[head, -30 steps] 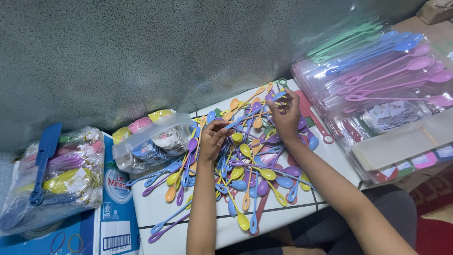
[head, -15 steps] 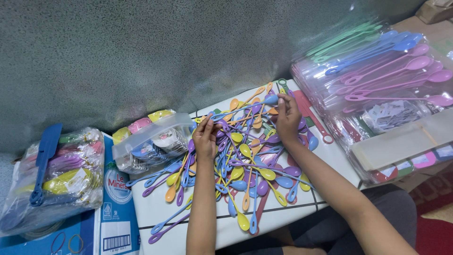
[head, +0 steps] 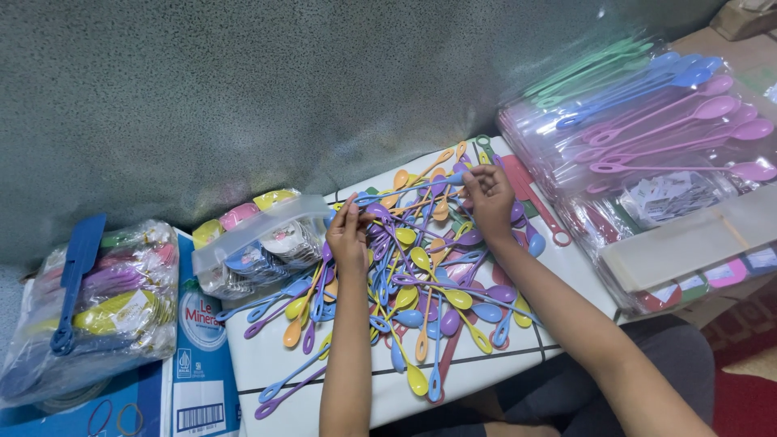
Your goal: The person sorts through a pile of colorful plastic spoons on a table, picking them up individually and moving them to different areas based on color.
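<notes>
Fingers of both the left hand (head: 350, 235) and the right hand (head: 488, 197) pinch opposite ends of a blue spoon (head: 409, 190), held just above the heap of coloured spoons (head: 421, 275) on the white table (head: 267, 356), near bagged spoons (head: 647, 113).

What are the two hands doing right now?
Left hand: closed on one end of a long blue plastic spoon.
Right hand: closed on the spoon's other end.
</notes>
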